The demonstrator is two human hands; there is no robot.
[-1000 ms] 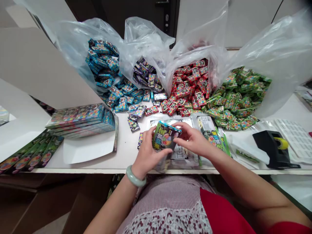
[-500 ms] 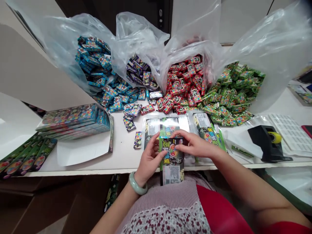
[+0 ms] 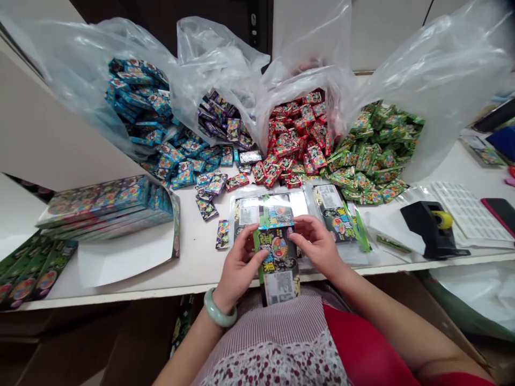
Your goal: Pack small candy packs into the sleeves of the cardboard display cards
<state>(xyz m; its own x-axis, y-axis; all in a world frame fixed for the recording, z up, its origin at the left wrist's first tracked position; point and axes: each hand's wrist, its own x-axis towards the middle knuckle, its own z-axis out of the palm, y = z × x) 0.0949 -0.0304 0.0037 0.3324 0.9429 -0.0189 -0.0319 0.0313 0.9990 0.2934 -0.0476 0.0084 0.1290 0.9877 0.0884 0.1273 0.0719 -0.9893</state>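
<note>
Both hands hold one green and black printed packet (image 3: 278, 265) upright over the table's front edge, above my lap. My left hand (image 3: 238, 269) grips its left side, fingers curled round the edge. On the other side my right hand (image 3: 317, 245) pinches the packet's upper right corner. Under the packet lie clear plastic sleeves (image 3: 265, 208) with more printed packets inside. A pale green bangle (image 3: 218, 311) circles my left wrist.
Four clear bags spill small boxes at the back: blue (image 3: 153, 118), purple (image 3: 225, 120), red (image 3: 300, 136), green (image 3: 378, 150). A stack of filled display packs (image 3: 104, 201) lies at left. At right stand a black tape dispenser (image 3: 432, 229), a label sheet (image 3: 469, 212) and a phone (image 3: 502, 212).
The packet went from tilted and raised over the table to upright at the table's edge, lowered toward my lap. Both hands kept hold of it. My view shifted slightly right.
</note>
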